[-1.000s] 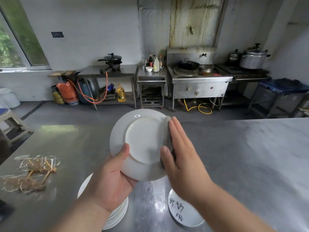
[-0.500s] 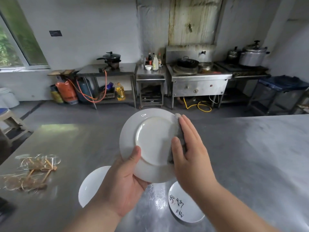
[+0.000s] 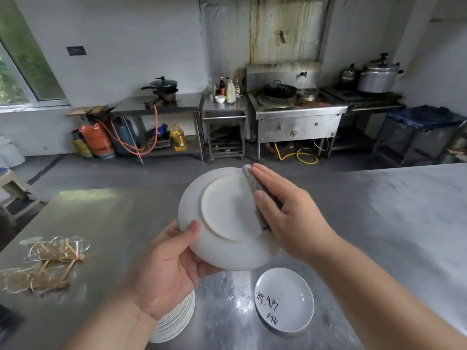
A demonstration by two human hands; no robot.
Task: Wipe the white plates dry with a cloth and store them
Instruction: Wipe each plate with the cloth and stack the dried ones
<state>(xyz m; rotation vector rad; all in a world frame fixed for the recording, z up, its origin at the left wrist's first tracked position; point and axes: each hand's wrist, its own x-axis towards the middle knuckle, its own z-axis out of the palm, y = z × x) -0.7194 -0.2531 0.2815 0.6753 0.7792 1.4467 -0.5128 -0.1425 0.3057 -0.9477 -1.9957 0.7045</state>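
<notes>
- The left hand (image 3: 166, 269) holds a white plate (image 3: 227, 213) up over the counter (image 3: 379, 223). The plate is tilted, with its underside and foot ring facing the camera.
- The left grip is clamped on the plate's lower-left rim: the thumb lies on the underside and the palm cups the edge (the fingers behind the plate are hidden).
- The right hand (image 3: 290, 218) lies flat, its fingers straight and together, pressing a grey cloth (image 3: 251, 179) against the right side of the plate's underside. This grip is not closed round anything.
- The cloth shows as a folded strip between the fingers and the plate, reaching up to the top rim.
- A stack of white plates (image 3: 177, 322) sits on the counter under the left wrist, partly covered by it.
- A single plate with dark brush writing (image 3: 284, 300) lies face up on the counter just right of the stack, below the held plate.
- Water drops glisten on the counter between the two.
- A tangle of golden wire rings and sticks (image 3: 48, 261) lies well to the left.
</notes>
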